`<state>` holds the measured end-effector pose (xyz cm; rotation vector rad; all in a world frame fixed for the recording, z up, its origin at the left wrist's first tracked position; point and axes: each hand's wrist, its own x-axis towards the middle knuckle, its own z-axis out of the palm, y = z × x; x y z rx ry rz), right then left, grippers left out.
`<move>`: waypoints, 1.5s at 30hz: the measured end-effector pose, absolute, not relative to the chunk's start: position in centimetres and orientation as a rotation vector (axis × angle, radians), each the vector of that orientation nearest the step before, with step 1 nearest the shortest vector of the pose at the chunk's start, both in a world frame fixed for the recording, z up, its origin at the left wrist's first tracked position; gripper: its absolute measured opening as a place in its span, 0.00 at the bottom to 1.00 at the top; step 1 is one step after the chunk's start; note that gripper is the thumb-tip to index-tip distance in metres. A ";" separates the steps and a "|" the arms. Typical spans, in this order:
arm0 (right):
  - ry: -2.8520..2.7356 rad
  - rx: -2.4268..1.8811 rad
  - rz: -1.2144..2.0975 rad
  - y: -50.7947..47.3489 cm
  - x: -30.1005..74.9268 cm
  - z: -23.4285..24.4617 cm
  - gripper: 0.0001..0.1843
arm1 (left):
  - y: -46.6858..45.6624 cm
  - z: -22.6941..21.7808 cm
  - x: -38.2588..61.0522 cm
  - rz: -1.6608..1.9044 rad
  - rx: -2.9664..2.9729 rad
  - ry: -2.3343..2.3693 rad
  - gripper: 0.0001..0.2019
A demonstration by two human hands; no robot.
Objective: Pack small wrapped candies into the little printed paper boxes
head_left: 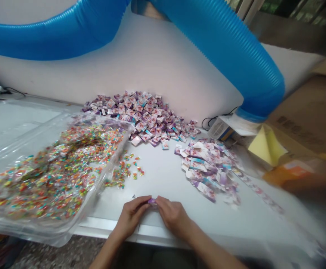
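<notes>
Both my hands meet near the table's front edge, pinching a small purple box (152, 201) between the fingertips. My left hand (132, 213) is closed on its left end, and my right hand (174, 216) grips the right end. Fingers cover most of the box. Flatter-looking printed boxes (204, 168) in white, purple and blue lie in a loose heap to the right. Left of my hands stands a clear plastic tray (101, 186) full of small clear packets (64, 172) with bright red, green, yellow and orange pieces. Several more such packets (125, 170) are spilled beside it.
A large pile of small printed boxes (148, 116) rests against the wall. Blue corrugated hoses (221, 48) hang overhead, one coming down at the right near a yellow folded paper (266, 145) and a cardboard box (311, 116). The white table (157, 168) ends just before me.
</notes>
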<state>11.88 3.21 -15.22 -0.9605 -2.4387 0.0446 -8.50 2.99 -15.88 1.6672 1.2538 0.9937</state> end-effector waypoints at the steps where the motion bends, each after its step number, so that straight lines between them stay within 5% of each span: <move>1: -2.438 -0.948 -0.085 2.9 11.8 -15.6 0.20 | 3.0 -15.8 -8.5 0.989 1.671 1.252 0.12; 5: -2.391 -0.946 -0.284 1.8 11.7 -16.9 0.27 | 3.1 -15.7 -8.4 0.988 1.684 1.266 0.13; 13: -2.380 -1.184 0.502 3.0 11.8 -14.1 0.24 | 2.7 -16.0 -8.5 0.975 1.650 1.253 0.14; 18: -2.416 -1.109 1.017 9.2 11.8 -7.6 0.11 | 2.5 -16.1 -8.6 1.037 1.543 1.366 0.21; 20: -1.978 -1.023 1.116 12.9 13.5 -4.6 0.17 | 2.6 -16.3 -8.5 1.046 1.545 1.415 0.20; 23: -1.405 -0.951 0.843 17.1 19.1 -1.8 0.26 | 2.7 -16.9 -8.5 1.051 1.586 1.473 0.19; 27: -1.412 -1.762 0.301 16.8 29.7 -2.9 0.24 | 2.8 -17.5 -8.5 1.077 1.698 1.507 0.17; 35: -1.382 -2.427 0.135 7.9 40.2 -8.7 0.14 | 3.0 -18.2 -8.8 1.074 1.829 1.533 0.15; 42: -1.470 -2.805 0.113 7.7 43.0 -12.0 0.17 | 3.0 -18.3 -8.7 1.073 1.875 1.565 0.16; 45: -1.491 -2.915 0.092 8.3 44.0 -11.8 0.10 | 3.0 -18.2 -8.8 1.062 1.899 1.564 0.16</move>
